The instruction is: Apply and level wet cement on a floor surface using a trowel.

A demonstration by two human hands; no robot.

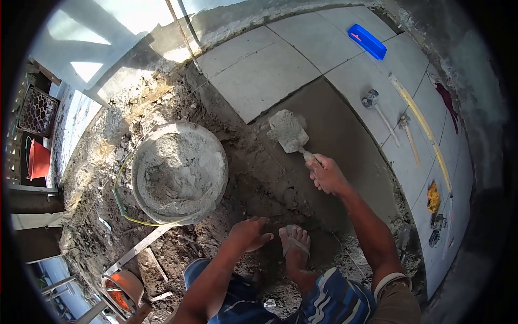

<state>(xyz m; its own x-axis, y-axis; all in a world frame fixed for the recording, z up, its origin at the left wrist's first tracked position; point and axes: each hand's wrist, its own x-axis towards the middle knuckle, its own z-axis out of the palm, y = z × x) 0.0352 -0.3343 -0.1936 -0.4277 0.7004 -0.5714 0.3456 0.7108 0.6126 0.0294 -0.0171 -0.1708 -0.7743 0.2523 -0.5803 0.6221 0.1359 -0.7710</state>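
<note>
My right hand (328,175) is closed round the handle of a trowel (298,144). A heap of grey, crumbly cement (287,127) covers most of its blade, which hangs over the edge of a smooth grey mortar bed (350,146). To the left stands a wide round bucket (218,197) caked with cement, with a paler powdery mix (178,167) inside. My left hand (251,233) holds nothing; its thumb is apart from its loosely bent fingers, between the bucket and my sandalled foot (295,245).
Large pale tiles (259,81) border the mortar on the far and right sides. On them lie a blue tray (368,42), a mallet (370,99), a hammer (410,135) and a long yellow level (421,119). A red bucket (38,160) and an orange-lined container (121,291) stand left.
</note>
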